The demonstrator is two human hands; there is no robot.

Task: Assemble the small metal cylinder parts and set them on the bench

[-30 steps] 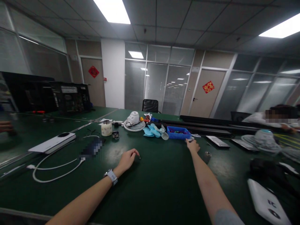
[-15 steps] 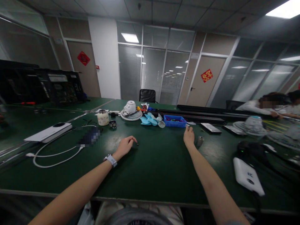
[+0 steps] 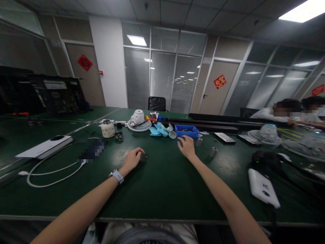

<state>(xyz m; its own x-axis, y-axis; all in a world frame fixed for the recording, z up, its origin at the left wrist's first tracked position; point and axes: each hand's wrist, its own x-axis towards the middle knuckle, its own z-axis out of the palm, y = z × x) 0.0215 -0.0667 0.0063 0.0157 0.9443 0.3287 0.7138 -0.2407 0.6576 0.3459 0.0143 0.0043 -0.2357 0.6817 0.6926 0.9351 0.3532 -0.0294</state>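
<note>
1. Green tabletop (image 3: 157, 193) is shared by both bare hands and many loose parts.
2. The left hand (image 3: 131, 160) is rested on the table, its fingers curled inward and narrowly parted; a small dark piece (image 3: 146, 157) is seen just beside the fingertips, and whether it is touched cannot be told.
3. The right hand (image 3: 187, 147) is held in front of the blue tray (image 3: 195, 134), with fingers loosely bent and spread apart.
4. A small metal cylinder (image 3: 199, 142) is placed just right of that hand, near the tray; a larger metal cylinder (image 3: 214, 152) is stood farther right.
5. Blue fan blades (image 3: 159, 130) are laid left of the tray, and a white fan (image 3: 138, 117) is set beyond them.
6. Dark figures are printed on the white device (image 3: 257, 181) at right, but they cannot be read with certainty.
7. Yellow characters are carried by the red diamond sign (image 3: 219, 81) on the right-hand door; a darker character is shown on the left-hand red sign (image 3: 85, 63). Neither can be made out.
8. A pale label (image 3: 55, 84) is borne by the black computer case (image 3: 61, 100), its print too small to be read.
</note>
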